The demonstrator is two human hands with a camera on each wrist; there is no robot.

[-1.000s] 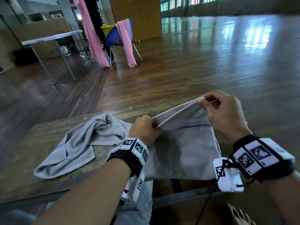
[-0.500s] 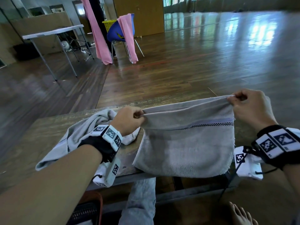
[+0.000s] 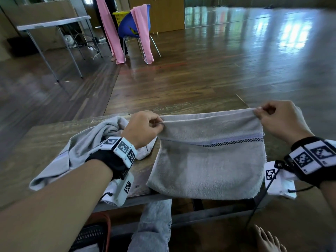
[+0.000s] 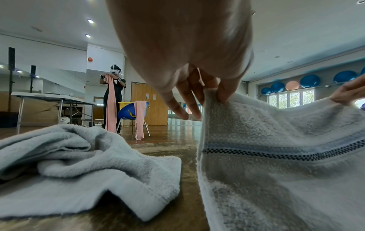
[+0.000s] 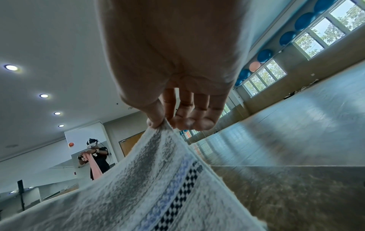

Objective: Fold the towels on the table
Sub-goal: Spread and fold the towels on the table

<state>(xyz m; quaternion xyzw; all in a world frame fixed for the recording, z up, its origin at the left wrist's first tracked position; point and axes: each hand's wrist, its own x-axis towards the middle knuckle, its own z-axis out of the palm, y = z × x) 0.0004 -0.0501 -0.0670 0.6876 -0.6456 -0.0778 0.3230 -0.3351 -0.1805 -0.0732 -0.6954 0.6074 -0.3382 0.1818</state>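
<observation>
A grey towel (image 3: 209,160) with a blue band and a black checked stripe hangs doubled over the near edge of the wooden table (image 3: 54,135). My left hand (image 3: 143,128) pinches its top left corner, and my right hand (image 3: 278,119) pinches the top right corner, so the top edge is stretched taut between them. The left wrist view shows thumb and finger of the left hand (image 4: 215,92) nipping the towel (image 4: 276,171); in the right wrist view the right hand (image 5: 168,121) nips the towel (image 5: 158,195). A second grey towel (image 3: 80,151) lies crumpled at the left, also in the left wrist view (image 4: 79,171).
Behind the table a wide wooden floor (image 3: 218,60) stretches away. A person (image 4: 114,93) holding a pink cloth stands far off beside a blue chair (image 3: 134,24) draped with pink cloth and a folding table (image 3: 52,24). My knee (image 3: 154,224) and bare foot (image 3: 267,240) are under the table.
My hands have drawn apart, left going left and right going right, spreading the towel's top edge from a bunched peak into a straight taut line.
</observation>
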